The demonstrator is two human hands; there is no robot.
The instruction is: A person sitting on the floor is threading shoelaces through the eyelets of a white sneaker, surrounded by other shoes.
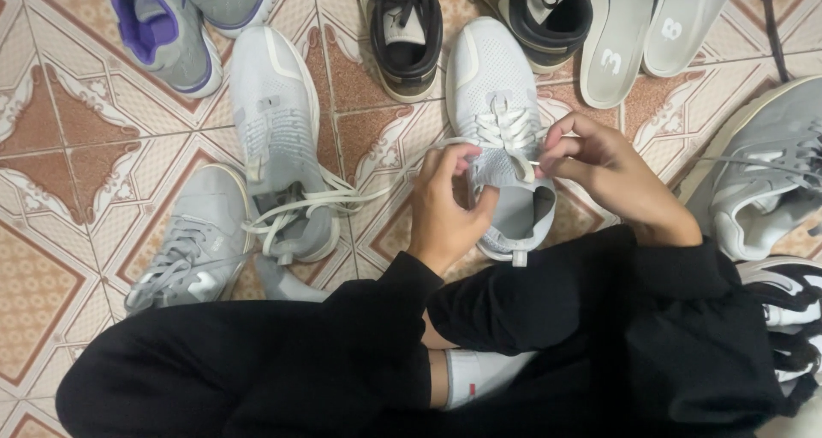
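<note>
A white knit sneaker point(495, 95) lies on the patterned floor tiles point(77, 147), toe pointing away from me. My left hand point(445, 207) pinches a long white lace point(377, 190) that trails left from the shoe. At the shoe's right side, my right hand point(599, 168) holds the other lace end by the eyelets. Both sleeves are black, and my black-trousered legs are folded below the shoe.
The matching white sneaker point(278, 130) lies to the left with loose laces. A grey sneaker point(193, 245), a grey and purple pair point(163, 23), two black shoes point(402, 31), pale insoles point(621, 35) and more grey shoes point(766, 181) ring the spot.
</note>
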